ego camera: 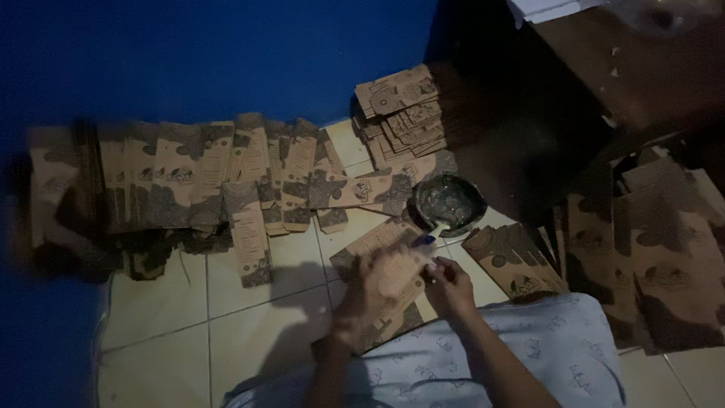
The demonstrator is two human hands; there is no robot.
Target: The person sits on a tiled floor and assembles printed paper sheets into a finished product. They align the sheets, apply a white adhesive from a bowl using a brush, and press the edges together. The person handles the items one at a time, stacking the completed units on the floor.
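1. Far left of glue bowl: long overlapping row of printed brown paper bags along blue wall, looks finished, laid out.
2. Just left of bowl: left hand, blurred, pressed flat on paper bag in lap; grasping or only pressing, cannot tell.
3. Behind bowl: small stack of flat bags, seemingly still unworked.
4. Just below bowl: right hand pinching small brush, tip near bowl rim.
5. Right of bowl: more flat bags piled on tile floor. Judgement: well along, some left.
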